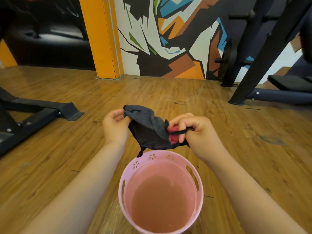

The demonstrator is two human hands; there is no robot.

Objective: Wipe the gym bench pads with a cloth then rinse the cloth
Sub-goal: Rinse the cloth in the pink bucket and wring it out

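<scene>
Pink bucket (160, 166) is seen closest to the camera, btwn the two forearms. It is stood on the wood floor (50, 166) and part-filled w/ cloudy water (158, 203).

Just beyond and above its far rim, the cloth (146, 125) is held up in the air by both hands. Its upper corner is pinched by the left hand (116, 125) btwn thumb and curled fingers. Its other edge is gripped by the right hand (194, 132), fingers curled round, w/ a thin strip of hem drawn across them. A red patch is seen at those fingers; whether it is part of the cloth can't be told.

The cloth's long axis runs across, hand to hand, the left end a little higher. One dark corner hangs down to the far rim; touching or not can't be told.

The rinse step is judged to be in hand, i.e. wiping prob. done. What is called for next is a move down and back toward the body, so the cloth is brought over the opening and into the water. Both hands are about equally near; the right sits slightly lower. Nothing is seen btwn cloth and water.

Well apart are a bench frame (42, 110) on the left and, on the right, a rack upright (263, 53) and a black bench pad (287, 81). No obstruction is made by any of them. Drips on the floor and a nudged rim are judged the main risks.
</scene>
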